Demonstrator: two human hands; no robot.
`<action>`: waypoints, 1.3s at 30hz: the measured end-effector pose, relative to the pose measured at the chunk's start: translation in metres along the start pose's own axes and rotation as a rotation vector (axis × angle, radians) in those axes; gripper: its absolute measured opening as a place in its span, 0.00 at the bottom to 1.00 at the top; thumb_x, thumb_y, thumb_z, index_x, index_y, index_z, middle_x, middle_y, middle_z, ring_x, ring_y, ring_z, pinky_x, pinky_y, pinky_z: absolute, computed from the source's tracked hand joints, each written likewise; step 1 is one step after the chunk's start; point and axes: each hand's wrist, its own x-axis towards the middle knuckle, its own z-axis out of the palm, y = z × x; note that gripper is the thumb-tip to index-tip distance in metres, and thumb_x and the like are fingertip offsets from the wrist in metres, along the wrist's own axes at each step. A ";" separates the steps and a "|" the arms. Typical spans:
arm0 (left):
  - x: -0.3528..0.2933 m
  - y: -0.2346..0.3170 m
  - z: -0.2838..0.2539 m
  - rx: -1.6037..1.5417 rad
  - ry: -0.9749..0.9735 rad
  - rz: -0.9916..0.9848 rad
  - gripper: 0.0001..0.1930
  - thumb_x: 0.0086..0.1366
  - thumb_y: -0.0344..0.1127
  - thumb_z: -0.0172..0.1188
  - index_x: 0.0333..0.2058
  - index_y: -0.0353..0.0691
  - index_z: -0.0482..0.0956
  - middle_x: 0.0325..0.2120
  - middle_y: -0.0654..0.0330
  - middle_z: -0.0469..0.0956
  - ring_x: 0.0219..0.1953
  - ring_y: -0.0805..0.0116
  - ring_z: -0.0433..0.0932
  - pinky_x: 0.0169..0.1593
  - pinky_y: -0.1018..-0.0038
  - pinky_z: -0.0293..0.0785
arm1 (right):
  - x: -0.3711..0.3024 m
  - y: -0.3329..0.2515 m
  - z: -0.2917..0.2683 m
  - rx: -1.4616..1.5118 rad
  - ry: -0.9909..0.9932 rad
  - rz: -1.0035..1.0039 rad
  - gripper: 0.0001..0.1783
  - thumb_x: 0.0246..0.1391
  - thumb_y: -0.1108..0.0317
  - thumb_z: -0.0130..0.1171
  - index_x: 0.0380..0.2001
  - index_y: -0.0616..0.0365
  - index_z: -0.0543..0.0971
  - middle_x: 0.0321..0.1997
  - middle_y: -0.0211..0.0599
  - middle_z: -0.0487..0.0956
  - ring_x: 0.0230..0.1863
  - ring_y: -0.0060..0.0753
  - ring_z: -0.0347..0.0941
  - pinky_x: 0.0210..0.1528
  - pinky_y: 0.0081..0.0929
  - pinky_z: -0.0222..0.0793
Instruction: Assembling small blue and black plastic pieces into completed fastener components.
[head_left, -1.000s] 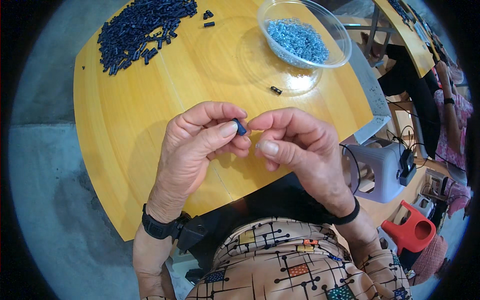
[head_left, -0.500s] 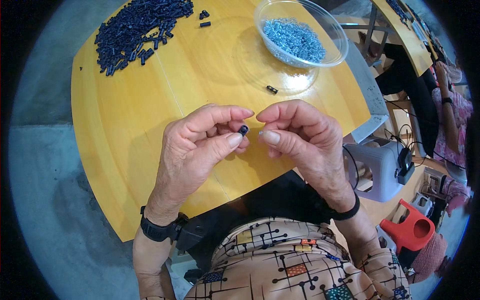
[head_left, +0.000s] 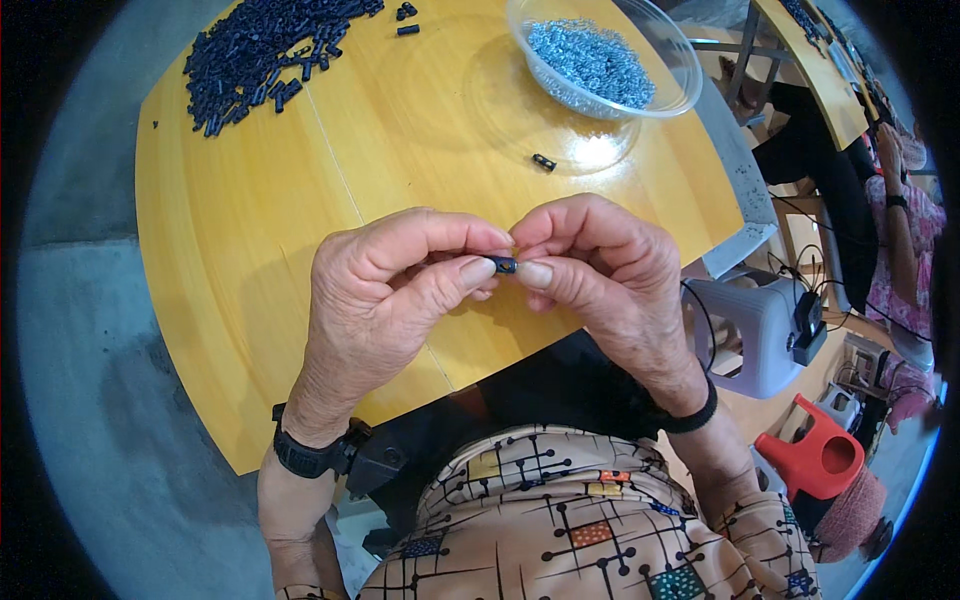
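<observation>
Grip of left hand (head_left: 370, 285): pinched on one tube (head_left: 505, 265), above the table's (head_left: 260, 260) near half.
Right hand (head_left: 620, 275): thumb at tube's right end; any held part is hidden. Progress, as judged: this tube unfinished; metal parts (head_left: 590, 65) left in bowl (head_left: 682, 75), far right edge; pile (head_left: 250, 60) toward far left edge, loose tube (head_left: 543, 162) near bowl, not identifiable as done.
</observation>
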 end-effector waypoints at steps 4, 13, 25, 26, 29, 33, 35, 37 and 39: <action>0.000 0.000 -0.001 0.055 -0.004 0.072 0.06 0.58 0.23 0.60 0.35 0.32 0.79 0.30 0.58 0.80 0.31 0.74 0.78 0.36 0.80 0.76 | 0.000 0.002 0.005 -0.013 0.045 -0.016 0.09 0.53 0.77 0.58 0.39 0.65 0.76 0.34 0.31 0.78 0.32 0.16 0.72 0.33 0.14 0.72; 0.002 0.002 -0.001 0.289 -0.002 0.313 0.05 0.52 0.23 0.64 0.30 0.34 0.80 0.26 0.56 0.80 0.28 0.71 0.79 0.32 0.80 0.75 | -0.001 -0.001 0.006 -0.385 0.047 -0.236 0.07 0.50 0.76 0.62 0.34 0.63 0.77 0.29 0.30 0.80 0.30 0.16 0.74 0.33 0.16 0.72; 0.001 -0.001 0.002 0.227 0.010 0.298 0.05 0.54 0.22 0.64 0.31 0.33 0.79 0.27 0.57 0.80 0.28 0.71 0.79 0.31 0.79 0.76 | -0.001 0.000 0.003 0.031 -0.011 -0.032 0.09 0.52 0.75 0.61 0.38 0.65 0.76 0.31 0.31 0.79 0.29 0.16 0.72 0.32 0.14 0.70; 0.002 -0.001 0.001 0.227 0.011 0.298 0.05 0.54 0.22 0.64 0.31 0.33 0.79 0.27 0.57 0.80 0.28 0.71 0.79 0.31 0.79 0.76 | -0.001 0.000 0.003 0.086 -0.009 -0.006 0.10 0.52 0.75 0.60 0.38 0.65 0.76 0.31 0.32 0.79 0.29 0.17 0.72 0.32 0.14 0.70; 0.002 -0.001 0.001 0.308 0.008 0.358 0.06 0.54 0.23 0.64 0.31 0.33 0.79 0.27 0.57 0.80 0.27 0.71 0.79 0.31 0.79 0.75 | 0.000 0.001 0.003 0.143 -0.003 0.022 0.09 0.52 0.76 0.60 0.38 0.65 0.76 0.32 0.32 0.79 0.29 0.17 0.72 0.32 0.14 0.70; -0.001 0.002 0.005 0.189 0.064 0.209 0.06 0.54 0.24 0.65 0.32 0.32 0.79 0.26 0.59 0.79 0.29 0.73 0.78 0.32 0.80 0.75 | -0.001 0.002 0.006 0.139 0.042 0.028 0.09 0.52 0.76 0.61 0.37 0.65 0.76 0.31 0.32 0.79 0.29 0.16 0.73 0.32 0.13 0.70; -0.004 0.004 0.006 0.109 0.090 0.100 0.07 0.54 0.24 0.65 0.32 0.32 0.79 0.26 0.59 0.79 0.29 0.74 0.78 0.33 0.81 0.75 | -0.002 0.004 0.008 0.161 0.057 0.020 0.08 0.52 0.76 0.61 0.37 0.65 0.76 0.31 0.31 0.79 0.29 0.16 0.73 0.32 0.13 0.70; -0.004 0.004 0.006 -0.016 0.077 0.026 0.08 0.53 0.24 0.65 0.33 0.33 0.79 0.27 0.60 0.78 0.31 0.75 0.78 0.34 0.82 0.74 | -0.002 0.005 0.008 0.180 0.074 0.009 0.08 0.52 0.76 0.61 0.37 0.65 0.76 0.31 0.31 0.78 0.29 0.16 0.73 0.33 0.12 0.71; -0.004 0.000 0.006 0.004 0.077 0.094 0.08 0.53 0.24 0.66 0.33 0.33 0.79 0.27 0.60 0.78 0.31 0.75 0.77 0.34 0.82 0.74 | -0.001 0.007 0.008 0.193 0.091 0.012 0.08 0.52 0.76 0.61 0.37 0.64 0.76 0.30 0.31 0.78 0.29 0.15 0.73 0.32 0.13 0.71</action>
